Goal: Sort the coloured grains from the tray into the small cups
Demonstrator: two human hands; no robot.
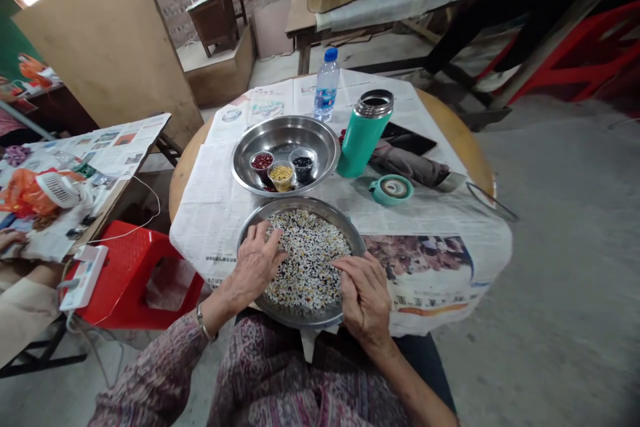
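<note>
A round metal basin [300, 317] sits at the near edge of the table, holding a mix of white rice, black beans and yellow grains [307, 257]. My left hand [256, 260] rests over its left side, fingers spread on the grains and empty. Across the right rim lies my right hand [366, 297], thumb and forefinger drawn together above the grains; whatever is between them is too small to make out. Behind stands a second metal basin [240, 163] with three small clear cups: red beans [262, 161], yellow beans [281, 175] and black beans [303, 163].
Newspaper [200, 213] covers the round table. A water bottle [326, 87], an uncapped green thermos [364, 137], its green lid [393, 189], a dark phone [410, 138] and a folded umbrella [413, 163] stand or lie beyond. A red stool [125, 273] with a power strip [84, 277] is left.
</note>
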